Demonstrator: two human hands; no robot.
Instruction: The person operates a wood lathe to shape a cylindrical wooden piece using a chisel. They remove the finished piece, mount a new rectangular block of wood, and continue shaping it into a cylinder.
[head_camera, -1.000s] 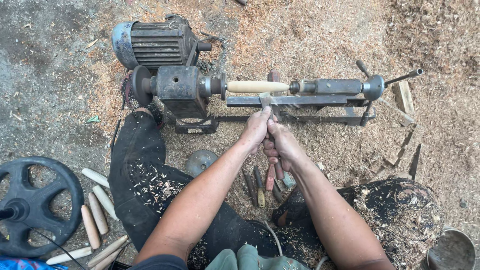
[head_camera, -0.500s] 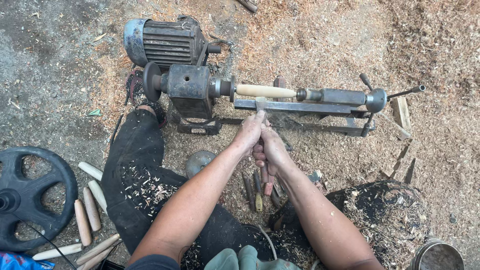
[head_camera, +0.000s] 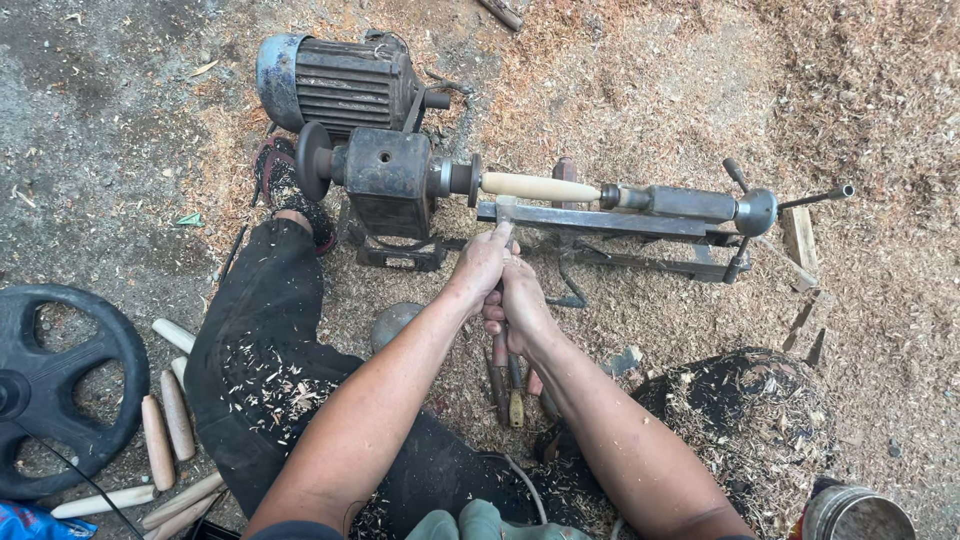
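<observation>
A small floor lathe holds a pale wooden spindle between its headstock and tailstock. Both my hands grip one turning chisel whose blade rests on the flat tool rest, its tip at the spindle's left end. My left hand wraps the chisel near the blade. Behind it my right hand is closed on the handle. The handle is mostly hidden by my fingers.
A grey electric motor sits behind the lathe. Several spare chisels lie under my hands. Turned wooden pegs and a black wheel are at left. A metal can stands bottom right. Sawdust covers the ground.
The view has shifted, so the lathe sits further right in frame. My hands with the chisel have slid left along the tool rest toward the headstock end of the spindle.
</observation>
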